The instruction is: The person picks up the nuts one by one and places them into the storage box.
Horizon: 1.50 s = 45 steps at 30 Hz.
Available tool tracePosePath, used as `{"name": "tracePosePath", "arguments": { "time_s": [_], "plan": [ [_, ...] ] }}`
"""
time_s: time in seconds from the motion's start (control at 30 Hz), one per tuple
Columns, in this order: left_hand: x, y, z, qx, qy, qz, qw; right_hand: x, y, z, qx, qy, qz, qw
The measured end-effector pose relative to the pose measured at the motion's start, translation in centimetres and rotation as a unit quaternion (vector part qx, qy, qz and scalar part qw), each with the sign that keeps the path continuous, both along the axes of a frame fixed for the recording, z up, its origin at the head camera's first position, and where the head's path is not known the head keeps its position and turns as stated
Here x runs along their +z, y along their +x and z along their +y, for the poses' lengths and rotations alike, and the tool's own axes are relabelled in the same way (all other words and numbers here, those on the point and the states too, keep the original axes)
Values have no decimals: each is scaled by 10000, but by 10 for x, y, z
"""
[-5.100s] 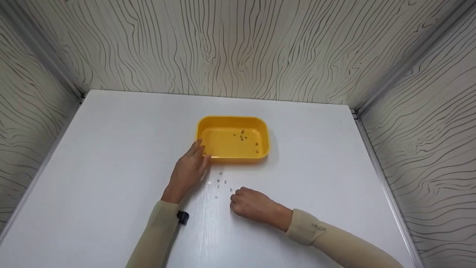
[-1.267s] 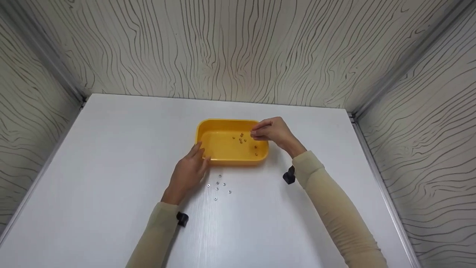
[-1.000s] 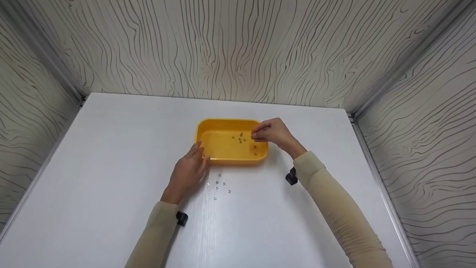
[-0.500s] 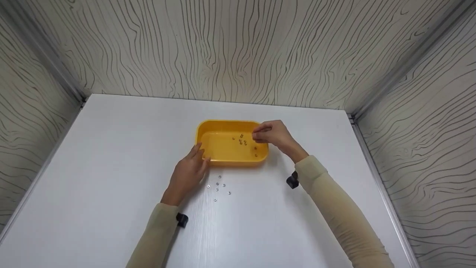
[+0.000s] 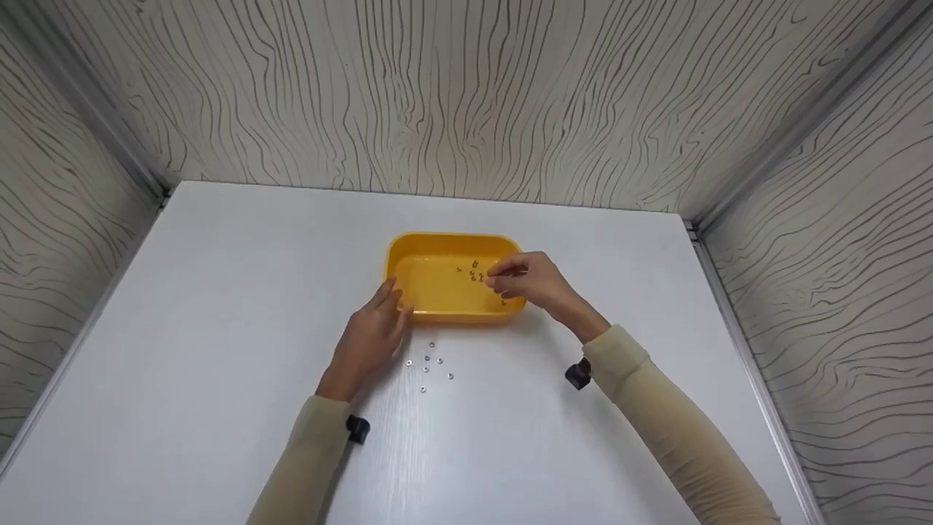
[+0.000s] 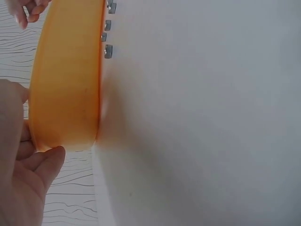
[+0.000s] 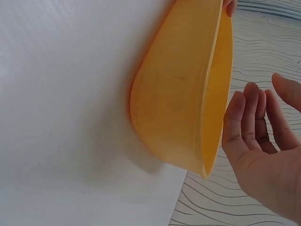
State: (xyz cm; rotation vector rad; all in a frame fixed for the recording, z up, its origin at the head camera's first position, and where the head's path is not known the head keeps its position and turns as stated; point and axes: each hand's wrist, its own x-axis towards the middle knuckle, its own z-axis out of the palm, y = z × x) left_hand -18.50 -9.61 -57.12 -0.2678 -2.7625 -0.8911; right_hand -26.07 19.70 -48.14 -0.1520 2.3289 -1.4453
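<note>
A yellow plastic tray [image 5: 466,318] stands on the white table, with several small metal nuts [image 5: 473,274] on its floor. My left hand [image 5: 368,339] holds the tray's near left corner. In the left wrist view its thumb [image 6: 55,162] presses the outer wall while the fingers reach over the rim. Above the tray's right side hovers my right hand [image 5: 536,281]. The right wrist view shows thumb and fingers apart, holding nothing. It hides part of the tray floor. More loose nuts [image 5: 426,359] lie on the table in front of the tray.
The white table [image 5: 219,292] is bounded by wood-grain patterned panels [image 5: 466,95] at the back and both sides. Black wrist cameras [image 5: 578,375] hang below both sleeves.
My right hand went from beside the loose nuts to above the tray; its pinch has loosened, and one more nut lies in the tray. The left hand keeps its hold on the corner.
</note>
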Motion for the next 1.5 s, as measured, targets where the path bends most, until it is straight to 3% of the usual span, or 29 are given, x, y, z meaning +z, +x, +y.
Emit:
{"name": "tracePosePath", "arguments": {
  "time_s": [0.33, 0.43, 0.73, 0.9, 1.1, 1.2, 1.37, 1.43, 1.5],
  "plan": [
    [-1, 1, -2, 34, -25, -102, 9999, -7, 34, -6, 773, 142, 296, 9965],
    [-2, 1, -2, 57, -33, -245, 9997, -7, 42, -7, 1140, 327, 572, 9913],
    [2, -1, -1, -49, -154, -353, 9992, -12, 67, -15, 1991, 770, 1306, 9682],
    [1, -1, -1, -124, -103, -160, 9997, -15, 77, -25, 2447, 1396, 1872, 9410],
    [0, -1, 0, -143, -69, -70, 9998, -24, 84, -37, 3009, 2011, 2859, 8873],
    [1, -2, 0, -129, -61, -101, 9998, -30, 90, -43, 3271, 2529, 3438, 8431],
    [3, 0, 0, -79, -157, -97, 9998, -43, 101, -51, 3501, 3556, 4324, 7510],
    [4, 0, 0, -47, -191, -119, 9997, -49, 105, -54, 3579, 3761, 4514, 7257],
    [3, 1, 0, -35, -198, -158, 9997, -53, 108, -56, 3643, 3835, 4628, 7114]
  ]
}}
